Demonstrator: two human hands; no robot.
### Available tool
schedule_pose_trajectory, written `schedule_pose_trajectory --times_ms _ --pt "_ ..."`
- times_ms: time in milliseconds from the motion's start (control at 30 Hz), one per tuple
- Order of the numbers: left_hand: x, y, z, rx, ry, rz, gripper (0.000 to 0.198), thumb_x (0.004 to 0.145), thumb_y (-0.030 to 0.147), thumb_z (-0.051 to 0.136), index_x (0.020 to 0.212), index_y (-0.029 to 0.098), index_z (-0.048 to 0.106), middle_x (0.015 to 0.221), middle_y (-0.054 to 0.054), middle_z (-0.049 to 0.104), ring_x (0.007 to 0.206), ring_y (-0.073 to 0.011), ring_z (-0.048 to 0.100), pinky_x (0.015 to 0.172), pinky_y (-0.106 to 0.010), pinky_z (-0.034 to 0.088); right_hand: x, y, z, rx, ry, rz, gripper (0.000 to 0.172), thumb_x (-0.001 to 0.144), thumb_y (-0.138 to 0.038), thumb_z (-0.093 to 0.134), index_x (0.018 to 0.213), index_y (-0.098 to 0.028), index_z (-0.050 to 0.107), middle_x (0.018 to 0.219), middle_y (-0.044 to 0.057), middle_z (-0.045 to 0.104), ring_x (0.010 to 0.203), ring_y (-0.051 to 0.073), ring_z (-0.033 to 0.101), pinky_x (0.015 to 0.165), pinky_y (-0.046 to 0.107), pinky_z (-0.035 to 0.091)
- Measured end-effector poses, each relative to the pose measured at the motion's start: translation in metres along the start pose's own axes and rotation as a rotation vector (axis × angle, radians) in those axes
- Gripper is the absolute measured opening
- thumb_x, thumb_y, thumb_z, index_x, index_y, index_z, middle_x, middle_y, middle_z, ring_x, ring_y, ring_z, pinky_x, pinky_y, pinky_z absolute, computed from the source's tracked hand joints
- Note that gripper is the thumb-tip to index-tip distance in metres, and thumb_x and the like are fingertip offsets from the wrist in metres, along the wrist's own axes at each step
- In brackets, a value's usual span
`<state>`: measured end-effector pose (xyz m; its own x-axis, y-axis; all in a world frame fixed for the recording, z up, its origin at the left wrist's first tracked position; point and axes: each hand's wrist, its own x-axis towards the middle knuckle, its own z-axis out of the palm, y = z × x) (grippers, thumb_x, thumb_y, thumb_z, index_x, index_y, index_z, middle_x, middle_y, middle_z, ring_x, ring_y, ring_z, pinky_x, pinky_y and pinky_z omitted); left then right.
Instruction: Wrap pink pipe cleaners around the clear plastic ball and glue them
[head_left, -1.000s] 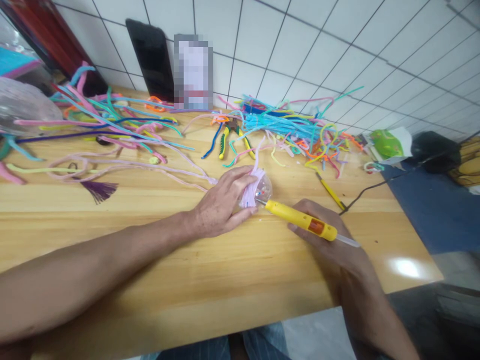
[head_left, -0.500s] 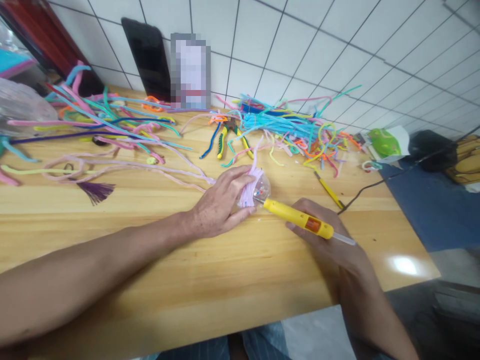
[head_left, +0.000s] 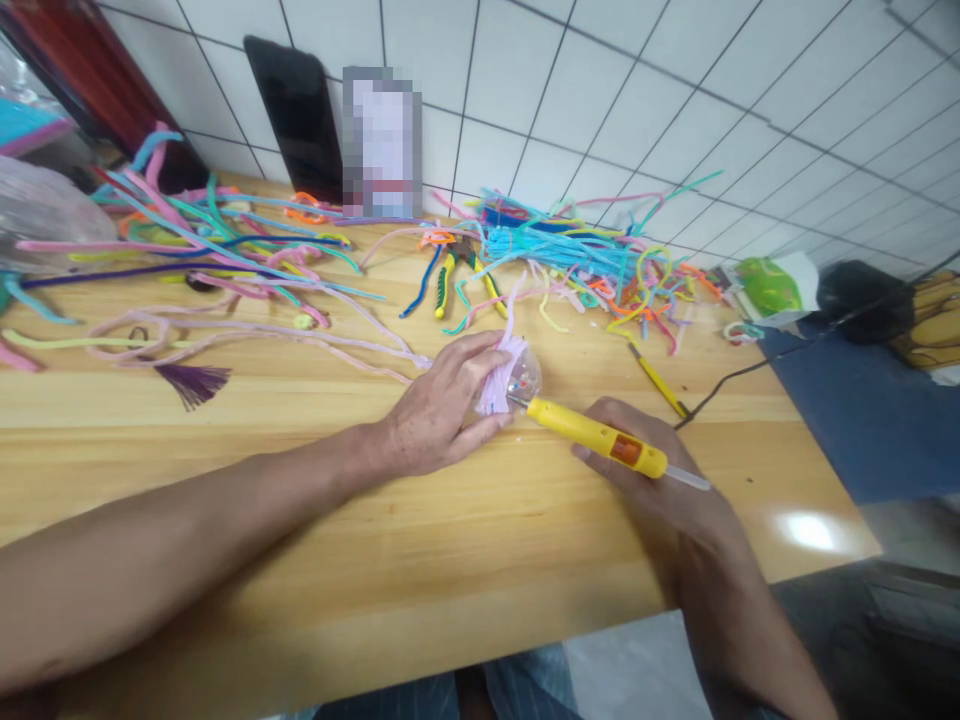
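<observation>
My left hand [head_left: 450, 405] is closed around a clear plastic ball [head_left: 527, 372] that has small coloured bits in it. Pale lilac pipe cleaner [head_left: 495, 388] is wrapped about the ball's left side, under my fingers. In my right hand [head_left: 645, 460] is a yellow glue gun [head_left: 592, 432], with a clear glue stick [head_left: 688, 479] poking out of its back end. The metal nozzle touches or nearly touches the edge of the lilac wrapping; which one I cannot tell. Long lilac pipe cleaners [head_left: 330, 335] trail left from behind my left hand.
Pliers with green and yellow handles [head_left: 444, 285] lie beyond my hands. A bundle of blue pipe cleaners [head_left: 562, 248] and loose pieces line the tiled wall. A black phone [head_left: 296, 120] leans there. Right lie a yellow pen-like tool [head_left: 660, 382] and a cable [head_left: 724, 383]. A purple tassel [head_left: 193, 383] lies left.
</observation>
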<state>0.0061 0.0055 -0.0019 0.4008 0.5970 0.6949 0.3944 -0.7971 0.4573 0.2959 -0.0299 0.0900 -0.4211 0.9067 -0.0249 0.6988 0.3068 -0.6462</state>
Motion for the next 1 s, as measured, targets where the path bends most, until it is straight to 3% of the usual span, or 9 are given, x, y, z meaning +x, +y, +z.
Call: schedule_pose_trajectory --times_ms 1000 --pt "-0.0007 -0.0003 0.0003 -0.004 -0.007 -0.006 0.064 0.105 0.038 0.067 0.158 0.02 0.036 0.158 -0.025 0.052 0.153 -0.0381 0.051 0.123 -0.065 0.05 0.0007 0.0 -0.0008 0.0 -0.013 -0.021 0.02 0.101 -0.041 0.07 0.089 -0.028 0.062 0.082 0.0 0.065 0.067 0.019 0.057 0.061 0.033 0.043"
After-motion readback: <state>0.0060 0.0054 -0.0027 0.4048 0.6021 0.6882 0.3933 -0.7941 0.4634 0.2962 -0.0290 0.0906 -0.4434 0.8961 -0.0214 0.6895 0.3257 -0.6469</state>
